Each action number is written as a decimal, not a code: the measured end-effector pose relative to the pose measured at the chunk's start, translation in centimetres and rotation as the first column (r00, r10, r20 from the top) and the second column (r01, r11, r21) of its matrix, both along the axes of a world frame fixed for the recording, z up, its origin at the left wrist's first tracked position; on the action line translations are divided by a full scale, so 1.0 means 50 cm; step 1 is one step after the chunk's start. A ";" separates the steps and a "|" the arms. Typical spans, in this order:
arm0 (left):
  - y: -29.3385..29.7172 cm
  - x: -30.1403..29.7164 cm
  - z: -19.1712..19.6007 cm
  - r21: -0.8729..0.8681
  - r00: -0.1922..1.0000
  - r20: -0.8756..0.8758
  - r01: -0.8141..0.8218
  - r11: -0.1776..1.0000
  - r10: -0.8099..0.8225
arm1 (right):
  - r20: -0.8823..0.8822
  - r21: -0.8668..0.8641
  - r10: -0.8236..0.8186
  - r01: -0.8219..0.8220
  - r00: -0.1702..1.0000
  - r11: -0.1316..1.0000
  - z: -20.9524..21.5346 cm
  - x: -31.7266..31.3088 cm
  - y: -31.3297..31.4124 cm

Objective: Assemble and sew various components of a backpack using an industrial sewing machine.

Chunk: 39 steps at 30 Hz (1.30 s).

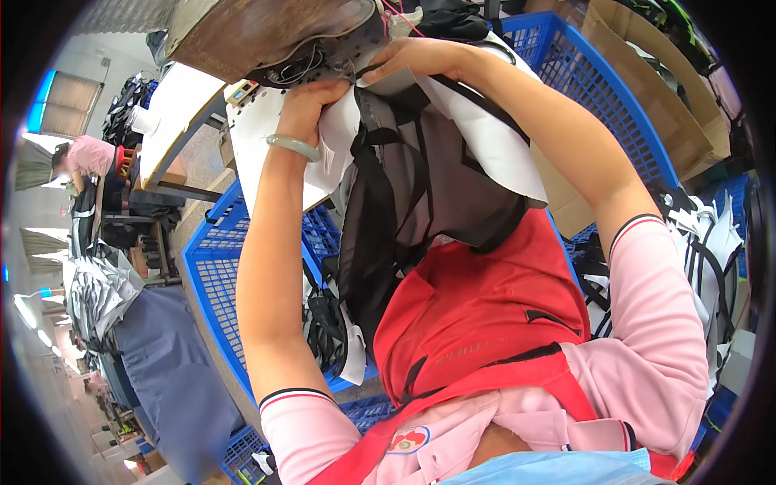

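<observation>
Fabric of black mesh with white panels (473, 166) lies near-side of our left hand (304, 109) and right hand (422, 58), running near to far, its far edge pinched in narrowed fingers (331, 89).

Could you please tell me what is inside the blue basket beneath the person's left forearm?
Inside the blue basket, black strappy items and a white piece show. The left forearm and hanging dark fabric cover other parts, so anything there cannot be seen.
</observation>
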<state>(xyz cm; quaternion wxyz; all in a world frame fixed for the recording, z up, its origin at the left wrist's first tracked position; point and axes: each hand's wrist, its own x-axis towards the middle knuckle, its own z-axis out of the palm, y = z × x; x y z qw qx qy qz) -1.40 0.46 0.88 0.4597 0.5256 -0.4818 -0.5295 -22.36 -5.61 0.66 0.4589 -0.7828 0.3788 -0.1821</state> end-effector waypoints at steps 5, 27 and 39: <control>0.065 0.029 0.012 -0.029 0.998 -0.063 0.001 1.000 -0.003 | -0.025 -0.158 -0.053 0.048 0.998 0.986 0.032 -0.057 0.053; 0.749 0.338 -0.549 -0.246 0.339 0.720 -0.692 0.679 0.606 | -0.241 0.454 0.740 -0.601 0.628 0.658 -0.161 -0.069 0.547; 0.661 0.273 -0.594 -0.299 0.158 0.790 -0.744 0.598 0.592 | -0.300 0.267 0.576 -0.512 0.761 0.816 -0.162 -0.098 0.545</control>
